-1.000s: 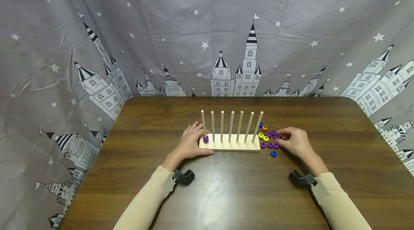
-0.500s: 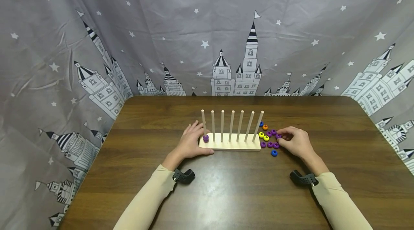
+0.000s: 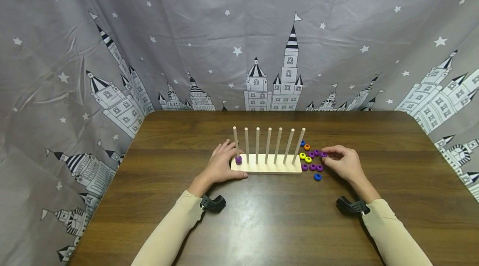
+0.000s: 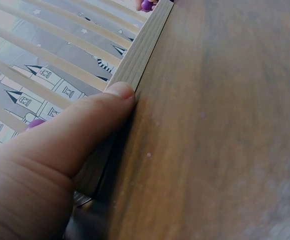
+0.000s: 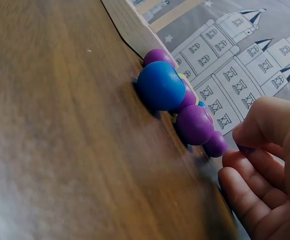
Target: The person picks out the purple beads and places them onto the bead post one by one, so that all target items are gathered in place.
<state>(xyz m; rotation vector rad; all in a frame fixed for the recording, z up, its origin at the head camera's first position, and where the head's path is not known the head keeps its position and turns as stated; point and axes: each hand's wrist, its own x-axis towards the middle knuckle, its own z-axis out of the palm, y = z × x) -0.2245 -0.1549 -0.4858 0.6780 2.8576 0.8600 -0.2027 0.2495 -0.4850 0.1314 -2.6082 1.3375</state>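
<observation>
Bead (image 3: 324,155) in my right hand (image 3: 346,164): plain purple. I also log purple beads (image 3: 312,167), yellow beads (image 3: 308,160), blue beads (image 3: 317,177) and an orange bead (image 3: 307,147). Threaded bead (image 3: 238,161) on the leftmost peg (image 3: 236,141): purple. Board (image 3: 267,169) and pegs (image 3: 267,145): pale cream wood. Table (image 3: 284,224): brown, banded with darker grain. My sleeves (image 3: 172,224): pale cream; my wrist cameras (image 3: 213,205): black. Curtain (image 3: 209,29): grey, printed with white stars (image 3: 237,51) and black-and-white castles (image 3: 287,87), some roofs (image 3: 292,40) striped.
</observation>
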